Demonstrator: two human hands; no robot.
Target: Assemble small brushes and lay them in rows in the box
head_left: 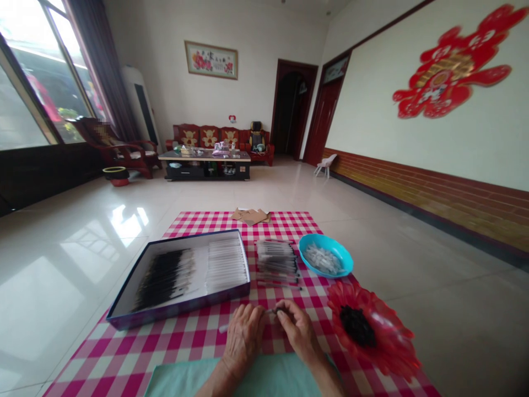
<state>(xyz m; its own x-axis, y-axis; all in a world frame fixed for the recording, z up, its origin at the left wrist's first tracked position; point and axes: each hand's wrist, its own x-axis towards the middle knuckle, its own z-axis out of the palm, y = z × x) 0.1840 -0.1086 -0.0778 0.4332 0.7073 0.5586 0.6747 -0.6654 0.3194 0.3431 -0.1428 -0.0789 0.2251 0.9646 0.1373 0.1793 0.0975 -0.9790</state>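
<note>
My left hand (244,333) is closed around a whitish pen barrel (223,329), whose end sticks out on its left side. Close beside it, my right hand (298,326) pinches a small dark piece (279,310) at the barrel's other end; the fingers partly hide where the two meet. Ahead of my hands lies a stack of assembled clear pens (276,256) with dark ends. To its left, a shallow box (177,309) holds black-tipped refills (163,278) and clear barrels (226,264). A red flower-shaped bowl (392,336) with small black parts (357,326) is right of my right hand.
A blue bowl (347,256) of small translucent pieces (324,259) stands beyond the red one. Cardboard scraps (251,216) lie at the far edge of the checkered tablecloth (198,344). Green cloth (182,377) lies under my forearms. Farther off are a coffee table (206,158) and a wooden sofa (198,135).
</note>
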